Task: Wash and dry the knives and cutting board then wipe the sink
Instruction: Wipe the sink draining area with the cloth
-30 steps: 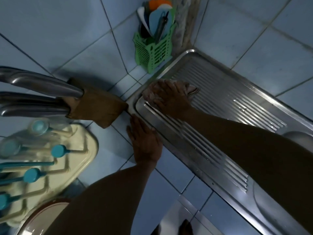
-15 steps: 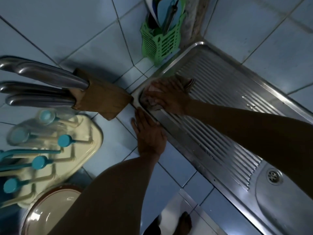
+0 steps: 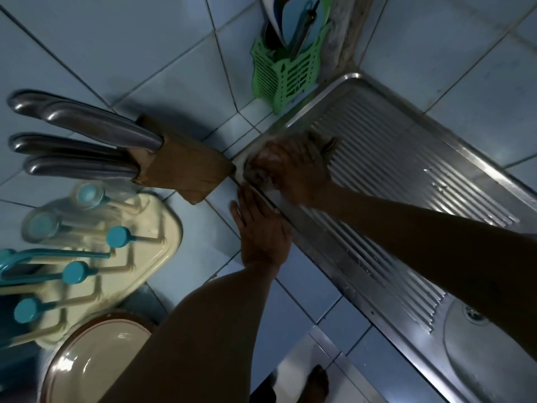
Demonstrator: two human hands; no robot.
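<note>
The stainless-steel sink [image 3: 436, 181] was seen running along the right of the tiled desk [image 3: 197, 251], its ribbed draining board reaching to the far corner and its smooth round basin with the drain [image 3: 473, 314] lying at the near right. A crumpled greyish cloth [image 3: 255, 173] was being pressed by the right hand [image 3: 293, 170] onto the far left corner of the draining board, beside the rim; the hand was blurred, so whether its fingers were curled round the cloth or laid flat on it could not be told. The left hand [image 3: 261, 228] was laid flat on the tiles just beside the sink's rim, its fingers straight and nothing held.

The knives [image 3: 75, 141], with rounded brushed-metal handles, were seen seated in a brown wooden knife block [image 3: 186, 167] left of the sink, so their washing and drying was judged done. No cutting board could be made out with certainty. The wiping of the sink was judged to be in hand, with most of the ribbed board and the basin perhaps left.

A slotted green plastic cutlery holder [image 3: 286, 74] stood at the far corner, a cream rack [image 3: 139, 257] with teal-tipped pegs at the near left, and a glossy brown-rimmed dish [image 3: 96, 356] nearest.
</note>
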